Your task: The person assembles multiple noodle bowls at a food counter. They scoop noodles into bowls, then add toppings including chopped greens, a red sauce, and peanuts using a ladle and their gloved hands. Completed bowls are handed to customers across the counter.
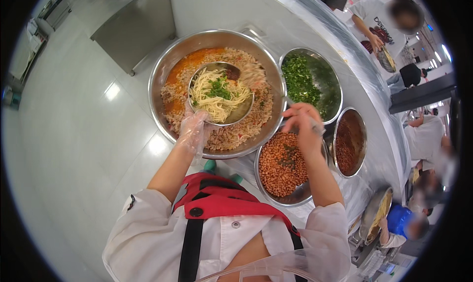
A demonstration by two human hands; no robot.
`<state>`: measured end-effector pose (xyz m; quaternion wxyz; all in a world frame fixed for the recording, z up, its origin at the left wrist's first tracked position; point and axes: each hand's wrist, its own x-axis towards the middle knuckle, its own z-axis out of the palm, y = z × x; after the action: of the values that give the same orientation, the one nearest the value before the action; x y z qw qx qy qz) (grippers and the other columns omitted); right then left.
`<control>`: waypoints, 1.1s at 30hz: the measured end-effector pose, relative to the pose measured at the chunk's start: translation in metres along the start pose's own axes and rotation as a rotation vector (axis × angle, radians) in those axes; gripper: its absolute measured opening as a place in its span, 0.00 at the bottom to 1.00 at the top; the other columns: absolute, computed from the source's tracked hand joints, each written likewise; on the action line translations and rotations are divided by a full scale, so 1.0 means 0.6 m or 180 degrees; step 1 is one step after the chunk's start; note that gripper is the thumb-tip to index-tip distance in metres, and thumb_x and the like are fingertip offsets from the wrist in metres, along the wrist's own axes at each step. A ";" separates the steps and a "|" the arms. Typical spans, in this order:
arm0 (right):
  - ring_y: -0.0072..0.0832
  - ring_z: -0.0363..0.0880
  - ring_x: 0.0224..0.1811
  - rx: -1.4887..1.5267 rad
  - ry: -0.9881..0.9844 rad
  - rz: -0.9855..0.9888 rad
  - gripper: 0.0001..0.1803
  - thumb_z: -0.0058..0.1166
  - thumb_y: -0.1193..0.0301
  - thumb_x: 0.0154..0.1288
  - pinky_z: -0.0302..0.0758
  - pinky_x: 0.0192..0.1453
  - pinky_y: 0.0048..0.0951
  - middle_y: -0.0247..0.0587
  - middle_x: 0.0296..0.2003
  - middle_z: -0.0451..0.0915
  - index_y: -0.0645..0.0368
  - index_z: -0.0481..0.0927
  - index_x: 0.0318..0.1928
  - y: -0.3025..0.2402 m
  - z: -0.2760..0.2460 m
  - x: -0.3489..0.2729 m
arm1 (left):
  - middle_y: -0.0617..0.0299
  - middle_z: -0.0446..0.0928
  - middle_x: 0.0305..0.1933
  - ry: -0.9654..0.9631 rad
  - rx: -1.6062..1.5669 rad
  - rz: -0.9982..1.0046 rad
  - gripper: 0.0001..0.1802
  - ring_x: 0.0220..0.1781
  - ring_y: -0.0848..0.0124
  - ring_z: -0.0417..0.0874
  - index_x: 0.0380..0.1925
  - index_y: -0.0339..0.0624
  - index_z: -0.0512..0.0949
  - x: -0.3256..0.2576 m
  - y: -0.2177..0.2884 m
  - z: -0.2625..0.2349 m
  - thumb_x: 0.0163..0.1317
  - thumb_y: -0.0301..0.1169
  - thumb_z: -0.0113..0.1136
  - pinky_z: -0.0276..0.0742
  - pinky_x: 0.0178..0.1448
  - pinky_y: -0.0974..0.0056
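Observation:
My left hand [193,129], in a clear plastic glove, grips the near rim of a small metal bowl [250,110]. In it lie pale noodles [209,92] topped with chopped greens and a dab of dark red sauce. This bowl is over a wide steel basin [153,92] of cooked minced meat [226,143] with orange oil along its far left. Closed around the thin handle of a spoon [287,100], my right hand [303,124] is above the basin's right rim. The spoon's far end is smeared by motion, with a blurred clump of mince at the noodle bowl's right edge.
Right of the basin stand a bowl of chopped greens [300,80], a bowl of reddish-brown beans or nuts [281,168] and a bowl of dark red sauce [350,144]. Plastic film covers the curving table [379,124]. Other people work beyond it. A steel cabinet [135,31] stands far left.

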<state>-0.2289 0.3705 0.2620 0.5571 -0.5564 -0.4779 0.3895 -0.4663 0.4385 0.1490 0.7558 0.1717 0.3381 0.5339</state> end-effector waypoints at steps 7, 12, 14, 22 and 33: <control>0.36 0.71 0.31 -0.3527 -0.0841 -0.3213 0.22 0.50 0.77 0.45 0.67 0.35 0.30 0.52 0.41 0.74 0.64 0.74 0.47 0.011 -0.046 -0.036 | 0.51 0.70 0.50 0.0004 0.0091 -0.0490 0.37 0.45 0.55 0.78 0.61 0.50 0.50 0.025 -0.049 0.098 0.50 0.16 0.44 0.82 0.40 0.47; 0.36 0.75 0.31 -0.2906 0.0166 -0.2903 0.18 0.51 0.84 0.48 0.67 0.35 0.32 0.49 0.39 0.76 0.66 0.74 0.44 0.005 -0.144 -0.042 | 0.45 0.71 0.49 -0.0431 0.0309 -0.0617 0.37 0.47 0.55 0.78 0.60 0.44 0.52 0.055 -0.074 0.185 0.47 0.17 0.45 0.83 0.41 0.51; 0.26 0.77 0.26 -0.1627 0.0820 -0.1604 0.11 0.44 0.81 0.61 0.70 0.34 0.27 0.45 0.34 0.77 0.67 0.72 0.44 0.007 -0.202 -0.058 | 0.43 0.71 0.49 -0.0626 0.0601 -0.0602 0.36 0.47 0.55 0.78 0.59 0.38 0.53 0.080 -0.074 0.229 0.45 0.18 0.45 0.84 0.42 0.53; 0.24 0.77 0.21 -0.0097 0.2639 0.0009 0.13 0.41 0.69 0.67 0.73 0.27 0.24 0.44 0.26 0.78 0.67 0.73 0.42 0.143 -0.567 -0.106 | 0.40 0.60 0.60 -0.0968 0.0629 -0.0461 0.33 0.59 0.43 0.66 0.59 0.32 0.55 0.280 -0.062 0.441 0.47 0.20 0.40 0.70 0.58 0.37; 0.38 0.79 0.25 -0.2973 0.1760 -0.0156 0.09 0.45 0.74 0.63 0.74 0.34 0.35 0.52 0.28 0.78 0.65 0.75 0.39 0.330 -0.691 -0.161 | 0.40 0.56 0.62 -0.1237 0.0822 0.0323 0.35 0.64 0.43 0.59 0.63 0.41 0.51 0.408 0.009 0.565 0.54 0.28 0.51 0.65 0.60 0.35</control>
<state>0.1678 0.1899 0.0875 0.3644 -0.8152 -0.4486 -0.0383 -0.1856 0.7011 0.3137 0.7506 0.3831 0.2427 0.4805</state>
